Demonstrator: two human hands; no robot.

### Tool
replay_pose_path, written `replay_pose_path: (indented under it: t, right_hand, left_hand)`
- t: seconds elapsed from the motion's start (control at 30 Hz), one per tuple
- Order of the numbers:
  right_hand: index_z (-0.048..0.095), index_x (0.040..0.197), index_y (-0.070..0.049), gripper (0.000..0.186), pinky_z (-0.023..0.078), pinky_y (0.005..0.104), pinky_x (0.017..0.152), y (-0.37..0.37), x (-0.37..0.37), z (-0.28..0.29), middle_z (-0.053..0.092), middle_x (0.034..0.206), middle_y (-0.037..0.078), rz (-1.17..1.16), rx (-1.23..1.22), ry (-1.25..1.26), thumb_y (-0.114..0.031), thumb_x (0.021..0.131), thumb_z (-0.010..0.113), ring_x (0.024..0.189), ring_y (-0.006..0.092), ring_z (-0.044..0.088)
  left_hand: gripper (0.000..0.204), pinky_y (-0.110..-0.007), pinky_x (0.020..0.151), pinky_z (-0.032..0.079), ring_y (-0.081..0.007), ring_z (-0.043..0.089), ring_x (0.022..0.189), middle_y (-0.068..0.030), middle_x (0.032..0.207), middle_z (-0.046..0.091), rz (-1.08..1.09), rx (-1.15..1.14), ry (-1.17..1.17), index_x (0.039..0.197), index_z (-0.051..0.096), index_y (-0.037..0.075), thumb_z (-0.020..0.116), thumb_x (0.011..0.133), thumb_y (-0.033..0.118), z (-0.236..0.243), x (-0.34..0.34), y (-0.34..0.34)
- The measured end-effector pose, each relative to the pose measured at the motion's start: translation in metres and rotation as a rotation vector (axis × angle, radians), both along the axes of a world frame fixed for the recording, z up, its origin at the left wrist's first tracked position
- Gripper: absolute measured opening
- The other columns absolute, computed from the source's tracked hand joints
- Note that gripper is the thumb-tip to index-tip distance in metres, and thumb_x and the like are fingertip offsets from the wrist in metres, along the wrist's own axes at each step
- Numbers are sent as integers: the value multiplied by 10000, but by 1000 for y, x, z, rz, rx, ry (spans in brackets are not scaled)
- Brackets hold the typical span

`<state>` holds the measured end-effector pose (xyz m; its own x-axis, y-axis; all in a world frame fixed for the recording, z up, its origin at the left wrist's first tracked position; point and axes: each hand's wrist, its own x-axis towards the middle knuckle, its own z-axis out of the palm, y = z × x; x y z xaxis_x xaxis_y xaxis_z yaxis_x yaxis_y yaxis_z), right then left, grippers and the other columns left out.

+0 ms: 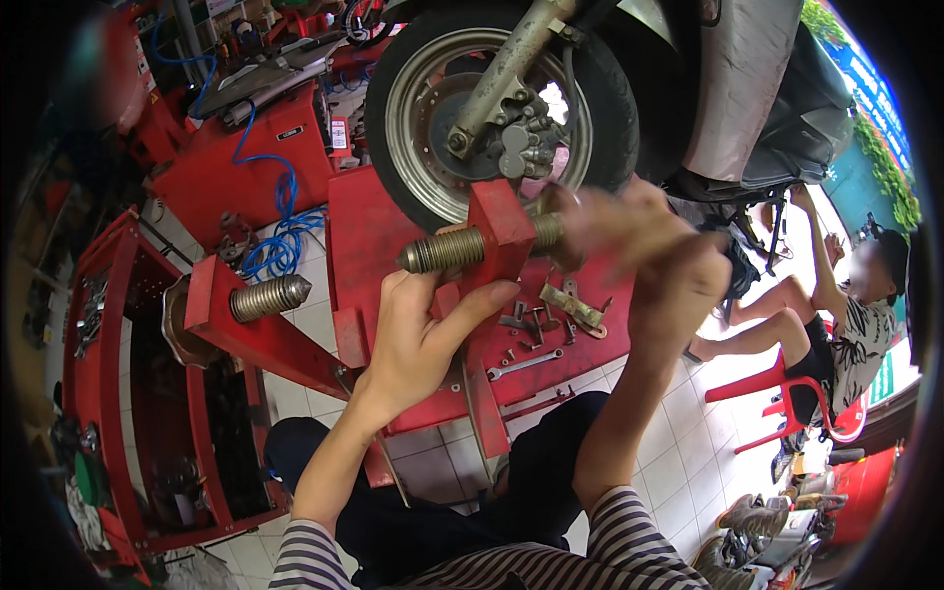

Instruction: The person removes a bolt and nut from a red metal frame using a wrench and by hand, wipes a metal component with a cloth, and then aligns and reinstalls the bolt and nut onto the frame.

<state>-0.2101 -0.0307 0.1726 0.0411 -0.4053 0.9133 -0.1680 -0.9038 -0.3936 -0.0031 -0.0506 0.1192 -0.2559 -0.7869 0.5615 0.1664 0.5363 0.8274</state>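
My left hand (418,339) is wrapped round the upright red metal clamp arm (503,231), with its thumb across the near side. A thick threaded screw (447,250) with a pointed end passes through the top of this arm. At the screw's right end is a round metal knob (560,228), blurred by motion. My right hand (669,246) is at the knob, its fingers too smeared to make out. To the left stands a second red clamp arm (265,329) with a similar pointed screw (270,298), untouched.
A motorbike's front wheel (393,128) stands on the red lift platform (359,211). A spanner (526,365), bolts and a worn metal bracket (573,306) lie there. To the left are a red tool cart (123,265) and coiled blue hose (285,241). A person (851,324) sits at the right.
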Motion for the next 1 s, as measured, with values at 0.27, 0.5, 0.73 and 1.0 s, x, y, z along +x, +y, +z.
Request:
replay_pose_path:
  t: [0.27, 0.5, 0.73, 1.0]
  right_hand:
    - [555, 915, 23, 600, 497, 395, 955, -1, 26, 17, 694, 882, 188, -331, 27, 100, -433, 1113, 218, 837, 234, 702]
    - [568, 912, 42, 501, 460, 306, 717, -2, 13, -3, 617, 772, 99, 325, 125, -358, -327, 1118, 300, 567, 156, 555]
    - [585, 1050, 67, 431, 501, 396, 968, 1, 33, 10, 662, 1019, 184, -42, 312, -176, -313, 1106, 391, 1074, 251, 637]
    - [517, 875, -9, 493, 460, 438, 873, -5, -2, -5, 532, 596, 55, 451, 175, -421, -406, 1103, 333, 534, 167, 561]
  left_hand:
    - [329, -347, 824, 516, -246, 696, 878, -169, 983, 721, 18, -113, -48, 1098, 662, -47, 763, 864, 160, -5, 0, -5]
    - [369, -355, 856, 524, -234, 706, 932, -172, 1024, 722, -20, -124, -49, 1162, 631, -55, 768, 862, 112, -1, 3, -5]
    - [430, -355, 872, 535, -245, 716, 961, -177, 1046, 724, -7, -144, -84, 1221, 604, -69, 768, 859, 93, 0, 5, -4]
    - [488, -354, 901, 535, -244, 712, 1022, -177, 1147, 709, -41, -115, -70, 1272, 593, -64, 779, 845, 81, 1, 5, -3]
